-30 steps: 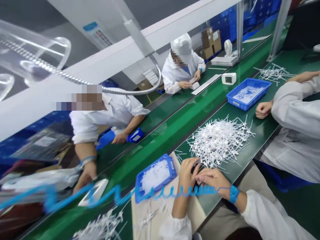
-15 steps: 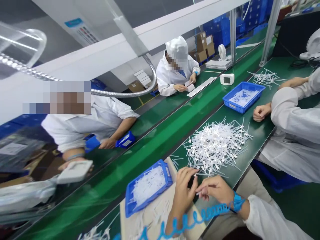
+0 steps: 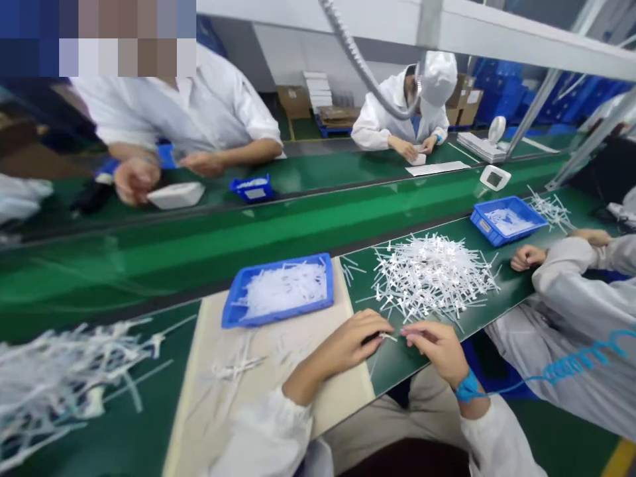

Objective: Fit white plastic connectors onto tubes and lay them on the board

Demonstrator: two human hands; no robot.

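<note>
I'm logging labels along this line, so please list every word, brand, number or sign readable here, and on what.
No text is readable.
White label on the small blue plastic bin across the green belt: too blurred.
Pale label on the far blue plastic tray: too small.
White sticker on the brown cardboard box: too small.
Dark screen on the white rounded device: nothing legible.

No readable lettering, white label (image 3: 256, 193) on small blue bin (image 3: 240, 191) (too small to read)
</note>
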